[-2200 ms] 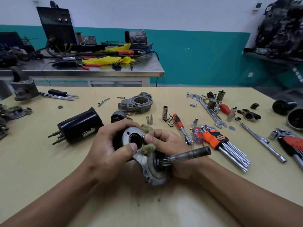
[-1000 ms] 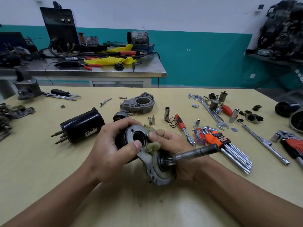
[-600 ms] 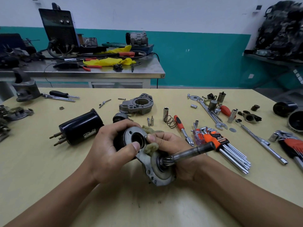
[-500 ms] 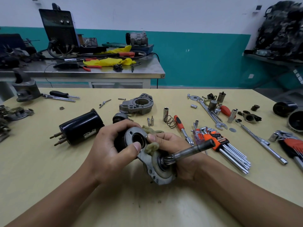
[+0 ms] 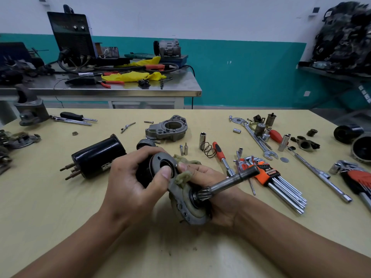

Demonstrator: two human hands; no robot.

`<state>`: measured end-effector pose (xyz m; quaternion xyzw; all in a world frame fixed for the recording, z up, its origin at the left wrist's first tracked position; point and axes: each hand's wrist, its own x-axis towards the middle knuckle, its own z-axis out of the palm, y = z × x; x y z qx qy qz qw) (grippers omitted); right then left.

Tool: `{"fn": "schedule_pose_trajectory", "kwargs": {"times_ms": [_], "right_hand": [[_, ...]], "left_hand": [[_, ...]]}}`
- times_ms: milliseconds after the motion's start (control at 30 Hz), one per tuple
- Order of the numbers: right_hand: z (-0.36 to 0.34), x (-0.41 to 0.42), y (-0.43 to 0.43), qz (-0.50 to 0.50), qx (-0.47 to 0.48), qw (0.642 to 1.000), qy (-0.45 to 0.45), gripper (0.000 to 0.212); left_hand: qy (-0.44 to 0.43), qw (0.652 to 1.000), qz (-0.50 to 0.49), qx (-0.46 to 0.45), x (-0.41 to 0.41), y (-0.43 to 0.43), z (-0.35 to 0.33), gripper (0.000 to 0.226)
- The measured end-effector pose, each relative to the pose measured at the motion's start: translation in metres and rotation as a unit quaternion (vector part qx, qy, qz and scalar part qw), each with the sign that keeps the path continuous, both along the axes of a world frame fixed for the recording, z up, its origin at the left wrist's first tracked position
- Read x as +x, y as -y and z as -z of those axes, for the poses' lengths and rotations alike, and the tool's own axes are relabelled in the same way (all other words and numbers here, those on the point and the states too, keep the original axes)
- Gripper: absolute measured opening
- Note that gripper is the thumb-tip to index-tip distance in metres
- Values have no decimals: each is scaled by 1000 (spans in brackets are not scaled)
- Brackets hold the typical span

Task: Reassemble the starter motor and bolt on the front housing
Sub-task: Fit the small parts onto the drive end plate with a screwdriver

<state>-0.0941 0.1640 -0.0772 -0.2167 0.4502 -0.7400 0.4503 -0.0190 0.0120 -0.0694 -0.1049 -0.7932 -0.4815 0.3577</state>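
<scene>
Above the yellow table (image 5: pixel 60 207) I hold the starter motor assembly (image 5: pixel 186 203), a grey end plate with a pinion shaft (image 5: pixel 230 182) sticking out to the right. My left hand (image 5: pixel 130 187) grips the black solenoid cylinder (image 5: pixel 145 171) on it, thumb over its round opening. My right hand (image 5: pixel 210 189) grips the plate from behind and its fingers touch the pale plastic fork lever (image 5: pixel 183 177). The grey front housing (image 5: pixel 167 129) lies on the table behind my hands. A black motor body (image 5: pixel 96 156) lies to the left.
Right of my hands lie a spring (image 5: pixel 208 150), sockets (image 5: pixel 202 139), an orange-handled driver (image 5: pixel 219 155), an orange hex key set (image 5: pixel 275 181), a spanner (image 5: pixel 259 140) and an extension bar (image 5: pixel 319 173). Small bolts (image 5: pixel 181 150) lie near the housing. Metal parts sit at the left edge.
The assembly has tilted slightly in my hands and the shaft tip has risen a little. Both grips are unchanged.
</scene>
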Motion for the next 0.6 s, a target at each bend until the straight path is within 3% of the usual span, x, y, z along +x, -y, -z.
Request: {"fn": "schedule_pose_trajectory", "kwargs": {"times_ms": [267, 367, 500, 600], "right_hand": [[5, -8, 1, 60, 3, 996, -63, 22], [0, -17, -5, 85, 10, 982, -167, 16], [-14, -26, -17, 130, 51, 908, -395, 27], [-17, -29, -20, 159, 59, 848, -502, 20]], "left_hand": [[19, 996, 74, 37, -1, 0, 0, 34], [23, 996, 87, 20, -1, 1, -1, 32], [42, 997, 72, -5, -1, 2, -1, 30], [85, 995, 59, 14, -1, 2, -2, 34]]}}
